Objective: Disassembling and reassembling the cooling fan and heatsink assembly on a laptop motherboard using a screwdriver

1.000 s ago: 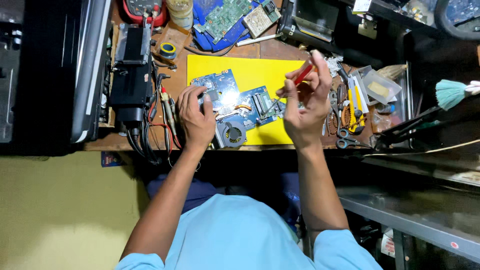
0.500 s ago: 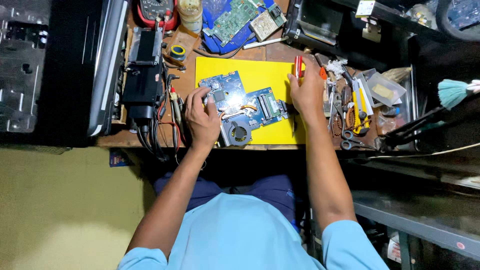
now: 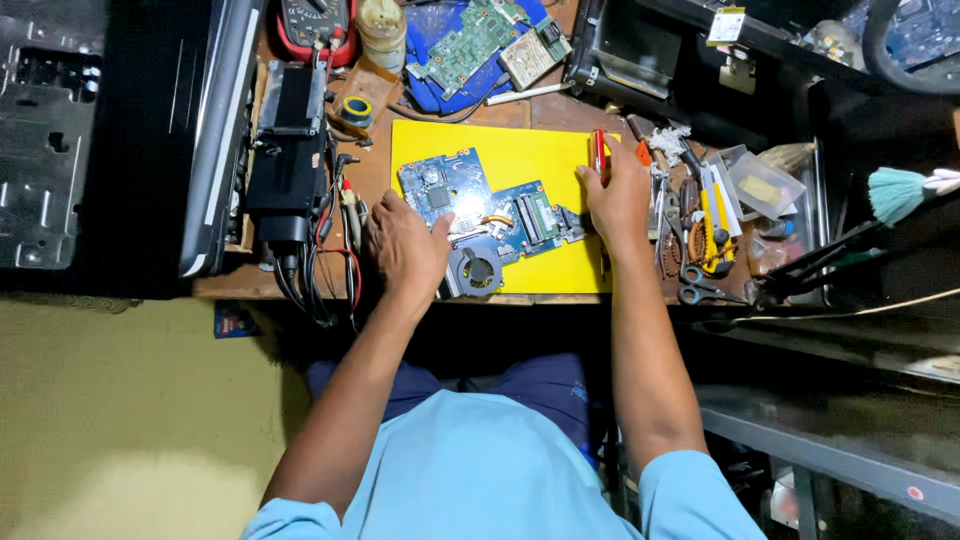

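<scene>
Now: right hand (image 3: 618,195) pinches red screwdriver (image 3: 599,155), axis upright on mat; left hand (image 3: 405,245) spread flat on blue board (image 3: 480,205).

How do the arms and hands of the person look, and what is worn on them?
Both arms are bare from the short light-blue sleeves down. The left hand and the right hand wear no gloves. No watch, ring or bracelet is visible on either wrist or on the fingers.
</scene>
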